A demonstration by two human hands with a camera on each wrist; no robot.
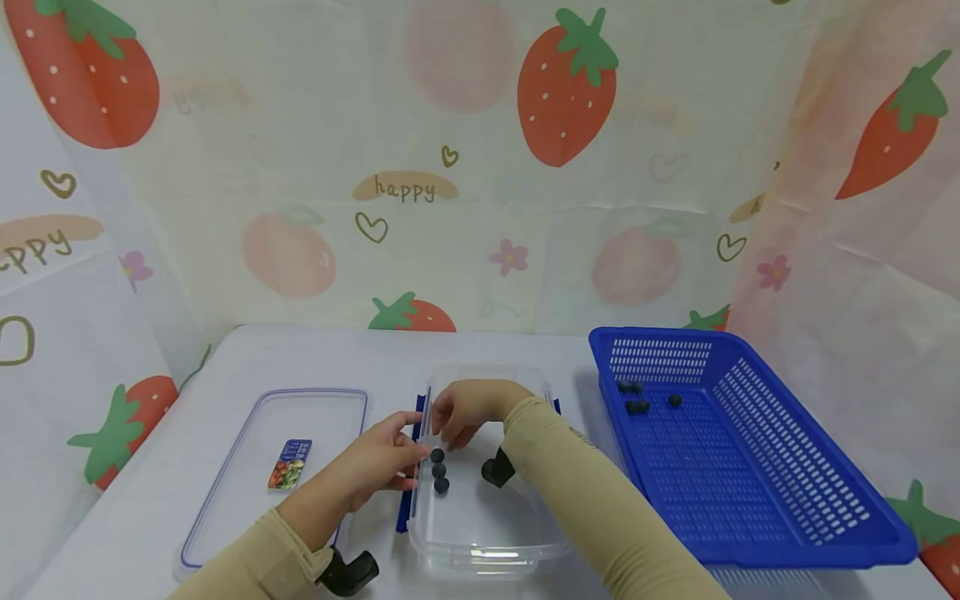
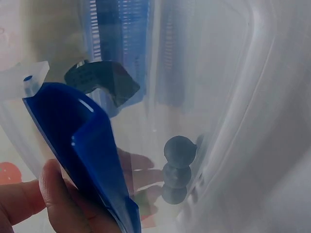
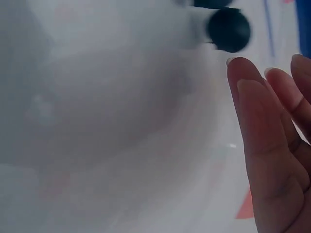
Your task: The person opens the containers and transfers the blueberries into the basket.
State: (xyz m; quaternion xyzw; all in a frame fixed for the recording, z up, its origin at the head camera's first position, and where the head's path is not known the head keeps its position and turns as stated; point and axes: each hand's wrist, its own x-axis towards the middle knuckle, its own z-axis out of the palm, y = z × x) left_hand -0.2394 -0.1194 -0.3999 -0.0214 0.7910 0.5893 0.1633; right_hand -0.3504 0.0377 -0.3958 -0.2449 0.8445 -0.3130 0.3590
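Three small dark round balls (image 1: 438,470), blueberry-like, stand in a row along the left wall inside a clear plastic box (image 1: 491,552). My left hand (image 1: 378,462) is at that wall from outside, fingers spread beside the blue latch (image 2: 92,145). Fingertips of the left hand (image 2: 68,204) show close against the latch. My right hand (image 1: 472,410) reaches down into the box, just beyond the row. In the right wrist view, the fingers (image 3: 262,126) of this hand look nearly straight, just short of the end ball (image 3: 229,30), and no ball shows between them.
A blue slotted basket (image 1: 757,483) stands on the right, with several more dark balls (image 1: 637,407) near its far left corner. To the left lies a clear lid (image 1: 225,492) with a blue rim and a printed label (image 1: 290,464). Printed curtains surround the white table (image 1: 112,542).
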